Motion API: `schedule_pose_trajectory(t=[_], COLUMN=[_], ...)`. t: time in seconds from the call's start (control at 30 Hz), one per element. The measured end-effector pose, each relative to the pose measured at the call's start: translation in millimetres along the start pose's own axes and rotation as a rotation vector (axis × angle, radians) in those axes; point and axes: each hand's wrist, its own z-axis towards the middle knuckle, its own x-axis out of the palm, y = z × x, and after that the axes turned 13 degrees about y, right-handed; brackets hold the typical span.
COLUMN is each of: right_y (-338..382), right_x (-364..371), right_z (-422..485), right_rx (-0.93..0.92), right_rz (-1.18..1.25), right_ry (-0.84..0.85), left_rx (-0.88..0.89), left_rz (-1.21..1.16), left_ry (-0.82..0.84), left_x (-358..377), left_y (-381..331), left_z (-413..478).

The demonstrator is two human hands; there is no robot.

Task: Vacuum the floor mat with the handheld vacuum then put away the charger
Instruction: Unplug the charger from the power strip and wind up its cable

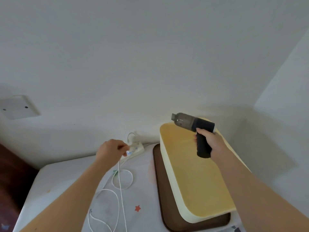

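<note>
While your right hand (211, 141) clamps its fingers round the black grip of the vacuum (195, 123), the clear nose of the tool points left from those fingers and hangs in the air over the far end of the yellow pad (192, 173). Your fingertips curl round the left side of the grip. Your left hand (110, 151) is at the strip (136, 149), fingers drawn together in a pinch on the charger (128, 152), which sits at the strip right under your fingertips; whether it is seated in a socket cannot be told. From that pinch the white cable (121, 186) drops toward you and lies in loose loops on the star-printed mat (66, 181), below your wrist. The strip lies on the mat by the wall, just beyond your left fingers. The pad rests on a brown tray (158, 190), between your two hands and nearer the right
</note>
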Motion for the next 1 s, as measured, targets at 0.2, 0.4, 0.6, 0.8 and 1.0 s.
schedule_pose_trajectory(t=[0.2,0.4,0.6,0.8,1.0], right_y=[-31,-59,-73,-85,-97], right_x=[-16,-47,-57,-45,-41], right_z=[7,21,54,100,129], right_rx=[0.079,0.260,0.349,0.380,0.424], right_rz=[0.002,-0.100,-0.334,-0.425,-0.450], right_ry=[0.002,-0.073,-0.060,-0.021,-0.032], left_rx=[0.104,0.085,0.012,-0.065,-0.163], left_rz=[-0.233,-0.278,-0.228,-0.272,-0.314], left_ry=[-0.034,-0.014,0.030,0.039,0.036], left_x=[38,51,68,77,79], left_y=[-41,-46,-42,-37,-13], left_z=[14,27,41,54,61])
